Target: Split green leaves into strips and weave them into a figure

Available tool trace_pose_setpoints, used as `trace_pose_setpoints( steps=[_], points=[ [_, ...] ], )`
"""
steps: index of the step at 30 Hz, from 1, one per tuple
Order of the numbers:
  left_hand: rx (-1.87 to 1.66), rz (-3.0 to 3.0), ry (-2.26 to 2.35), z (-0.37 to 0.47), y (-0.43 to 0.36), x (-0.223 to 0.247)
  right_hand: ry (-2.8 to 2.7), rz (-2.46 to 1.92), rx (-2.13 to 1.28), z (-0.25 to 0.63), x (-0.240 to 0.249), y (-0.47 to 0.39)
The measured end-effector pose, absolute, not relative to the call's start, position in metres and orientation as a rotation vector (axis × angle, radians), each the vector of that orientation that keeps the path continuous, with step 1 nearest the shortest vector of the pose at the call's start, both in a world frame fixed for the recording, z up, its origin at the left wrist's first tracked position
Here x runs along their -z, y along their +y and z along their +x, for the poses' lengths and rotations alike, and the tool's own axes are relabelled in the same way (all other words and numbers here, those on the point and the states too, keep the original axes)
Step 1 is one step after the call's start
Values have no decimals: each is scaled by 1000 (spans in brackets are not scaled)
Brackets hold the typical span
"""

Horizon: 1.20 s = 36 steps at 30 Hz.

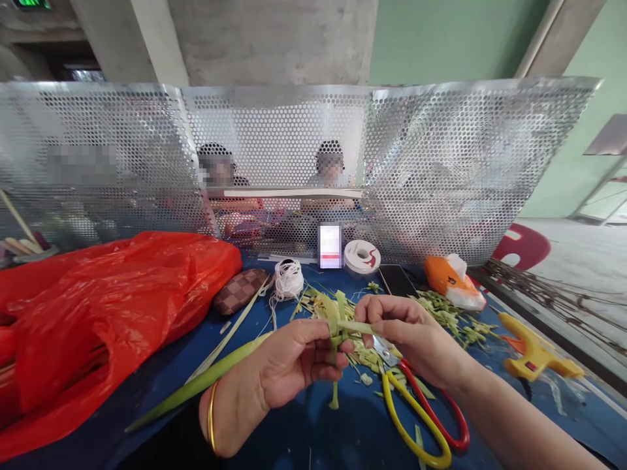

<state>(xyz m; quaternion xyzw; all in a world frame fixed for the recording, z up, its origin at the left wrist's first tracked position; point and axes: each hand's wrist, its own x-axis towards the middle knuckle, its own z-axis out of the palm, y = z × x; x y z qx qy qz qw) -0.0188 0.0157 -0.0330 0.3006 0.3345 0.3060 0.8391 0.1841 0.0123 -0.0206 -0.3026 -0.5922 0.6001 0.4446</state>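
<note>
Between my two hands is a small woven piece of pale green leaf strips point(334, 341), with one strip hanging below it. My left hand point(298, 356) pinches the woven piece between thumb and fingers. On the other side, my right hand point(404, 326) grips a strip end point(356, 327) that runs sideways out of the weave. Below my right hand lie scissors point(416, 418) with one yellow and one red handle, their blades partly over leaf scraps point(365, 356). A long green leaf point(196, 388) passes behind my left wrist.
A red plastic bag point(112, 313) covers the left side. Behind my hands are a checkered pouch point(241, 291), white string point(289, 279), a lit phone point(330, 245), a ribbon spool point(362, 257) and a dark phone point(397, 281). Tissues point(453, 281) and a yellow glue gun point(533, 349) lie right. A perforated metal screen point(279, 124) stands behind.
</note>
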Motion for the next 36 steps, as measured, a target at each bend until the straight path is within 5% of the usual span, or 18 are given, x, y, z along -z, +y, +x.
trace_pose_setpoints(
  steps=[36],
  points=[
    [-632,673,691,-18,15,30,-1390,-758,-1436,176,26,11]
  ],
)
